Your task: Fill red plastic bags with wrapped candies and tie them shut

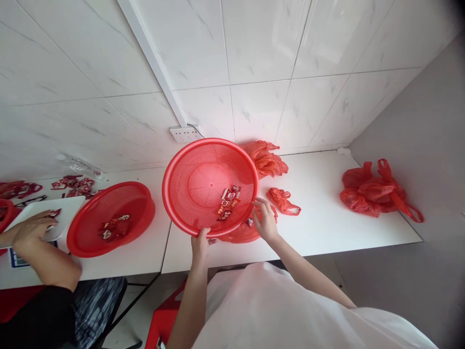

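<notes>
A round red plastic mesh basket (196,167) is tilted toward me above the table. Inside it, a few small red wrapped packets (228,201) lie at the lower right. My left hand (201,245) grips the front rim, thumb on top. At the right rim, my right hand (266,219) holds the edge with curled fingers; part of its grip is hidden. Below the basket lies a red plastic bag (241,236), partly covered, with a small packet showing near my right fingers.
Red plastic bags lie behind the basket (267,160), right of it (283,200) and at the table's right end (378,189). On the left stand another red basket (143,213) holding packets and a white scale (70,213), with a co-worker's hands (34,230) over it. A socket strip (185,134) is on the wall.
</notes>
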`<state>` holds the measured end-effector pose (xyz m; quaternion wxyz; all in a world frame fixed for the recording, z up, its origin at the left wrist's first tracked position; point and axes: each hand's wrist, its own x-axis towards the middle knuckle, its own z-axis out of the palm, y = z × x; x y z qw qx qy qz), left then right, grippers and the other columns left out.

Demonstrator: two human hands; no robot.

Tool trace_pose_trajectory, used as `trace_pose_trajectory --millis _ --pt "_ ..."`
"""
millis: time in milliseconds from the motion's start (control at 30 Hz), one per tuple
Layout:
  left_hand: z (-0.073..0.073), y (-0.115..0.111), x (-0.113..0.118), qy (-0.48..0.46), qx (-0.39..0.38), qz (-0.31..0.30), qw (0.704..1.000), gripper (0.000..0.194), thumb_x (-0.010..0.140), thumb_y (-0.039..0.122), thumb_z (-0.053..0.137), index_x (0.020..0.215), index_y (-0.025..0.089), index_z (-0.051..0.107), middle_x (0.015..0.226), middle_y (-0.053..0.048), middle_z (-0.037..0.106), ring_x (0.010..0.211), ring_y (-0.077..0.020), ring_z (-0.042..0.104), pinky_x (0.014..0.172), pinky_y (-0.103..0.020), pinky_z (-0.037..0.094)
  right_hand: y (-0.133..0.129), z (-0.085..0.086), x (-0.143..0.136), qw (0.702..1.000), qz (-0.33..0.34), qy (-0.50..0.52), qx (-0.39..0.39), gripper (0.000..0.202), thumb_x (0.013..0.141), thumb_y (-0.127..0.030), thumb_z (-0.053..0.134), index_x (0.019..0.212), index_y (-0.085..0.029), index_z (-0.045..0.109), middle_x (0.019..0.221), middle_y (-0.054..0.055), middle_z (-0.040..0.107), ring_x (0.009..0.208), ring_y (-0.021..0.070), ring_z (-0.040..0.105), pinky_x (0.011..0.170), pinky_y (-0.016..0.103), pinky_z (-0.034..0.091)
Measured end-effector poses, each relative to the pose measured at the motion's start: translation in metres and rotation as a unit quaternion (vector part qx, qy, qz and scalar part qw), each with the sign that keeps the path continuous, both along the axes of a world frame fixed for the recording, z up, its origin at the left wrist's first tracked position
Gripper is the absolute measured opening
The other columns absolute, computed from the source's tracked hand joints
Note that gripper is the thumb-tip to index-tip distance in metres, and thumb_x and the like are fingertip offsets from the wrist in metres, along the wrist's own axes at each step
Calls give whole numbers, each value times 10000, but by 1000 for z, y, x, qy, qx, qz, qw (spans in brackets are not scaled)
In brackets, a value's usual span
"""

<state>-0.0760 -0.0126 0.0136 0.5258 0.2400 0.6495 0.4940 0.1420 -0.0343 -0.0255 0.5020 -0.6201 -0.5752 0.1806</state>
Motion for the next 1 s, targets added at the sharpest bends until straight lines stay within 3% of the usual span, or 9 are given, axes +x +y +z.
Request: trace_pose_trajectory --millis 133,233,300,433,567,667,800,900,1000 --pt "9 -10 14 -2 7 -40 999 510 618 184 672 1125 152 632 909 -68 688 650 -179 663 427 -226 512 11 24 -15 979 163 -112 -38 317 970 -332 464 1220 -201 610 1359 138 545 1254 250 512 1042 439 440" --pt "12 -15 21 -28 3 -83 996 445 601 181 669 1043 126 669 908 -90 704 668 -198 672 420 -227 505 14 25 -30 948 226 -183 -130 586 946 -515 486 1409 -157 477 1553 171 326 1425 310 311 1146 498 296" --pt "12 -16 19 -34 2 -89 995 377 584 193 674 951 108 682 852 -87 702 642 -200 667 419 -233 503 11 25 -38 924 265 -206 -183 670 952 -587 415 1473 -165 402 1586 155 264 1472 316 201 1180 516 202" --pt "10 -15 7 -34 4 -63 997 356 567 216 687 906 110 673 771 -56 681 593 -185 654 431 -235 501 3 28 -46 908 316 -206 -183 667 958 -604 382 1483 -193 392 1521 114 411 1439 288 278 1169 497 217" --pt "7 -15 -1 -37 -13 -33 999 356 569 223 686 912 131 665 808 -48 679 626 -176 653 450 -230 505 2 28 -38 890 372 -226 -139 689 857 -451 669 1465 -242 421 1475 90 481 1359 287 396 1117 488 297" --pt "4 -15 -2 -51 -22 -36 998 337 582 228 684 907 144 655 844 -49 681 646 -163 648 466 -226 508 5 29 -27 874 403 -232 -139 615 839 -238 705 1415 -274 495 1447 71 518 1315 277 449 1084 464 345" --pt "1 -14 -1 -69 -41 -66 995 315 602 222 681 903 141 634 796 -43 668 586 -143 621 468 -237 512 8 36 -11 873 435 -169 -144 502 808 -149 708 1294 -246 628 1348 97 600 1215 261 543 1022 396 425" --pt "2 -12 -1 -67 -53 -75 993 304 611 216 673 902 141 626 770 -43 664 552 -143 611 456 -249 513 8 40 -4 877 451 -64 -153 357 818 -143 669 1154 -251 718 1183 82 685 1013 209 644 864 310 506" --pt "4 -10 -3 -54 -47 -74 995 308 619 208 670 917 141 633 783 -53 675 568 -154 628 443 -242 504 8 37 0 903 377 102 -179 223 829 -239 663 1028 -239 763 921 41 734 797 171 665 734 281 529"
